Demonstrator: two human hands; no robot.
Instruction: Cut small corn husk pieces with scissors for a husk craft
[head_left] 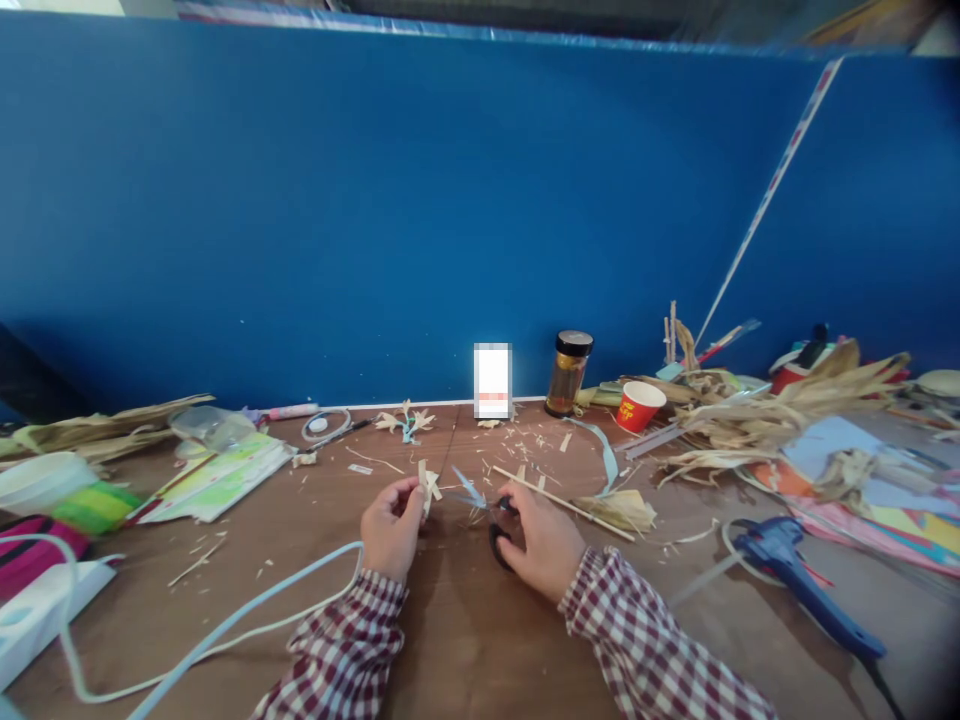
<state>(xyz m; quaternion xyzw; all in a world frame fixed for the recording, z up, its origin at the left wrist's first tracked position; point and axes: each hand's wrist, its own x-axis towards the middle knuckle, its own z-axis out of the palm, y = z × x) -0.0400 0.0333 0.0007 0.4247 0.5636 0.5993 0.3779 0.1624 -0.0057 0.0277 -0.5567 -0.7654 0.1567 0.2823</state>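
Near the middle of the brown table, my left hand (393, 525) pinches a small pale piece of husk (429, 486) between thumb and fingertips. To its right, my right hand (541, 540) has its fingers in the black handles of a pair of scissors (498, 540). The scissor blades point left toward the husk piece, and their tips are hard to make out. A light blue strip (469, 487) lies just beyond the blades. Beyond my right hand, a thin stick (562, 500) lies at a slant beside a dry husk (621, 509).
A phone (493, 380), a lidded jar (568, 373) and a red cup (641, 406) stand near the blue partition (375, 200). A blue glue gun (806, 580) and heaped husks (750, 415) are at right. A white cable (255, 592) and power strip (45, 612) lie at left.
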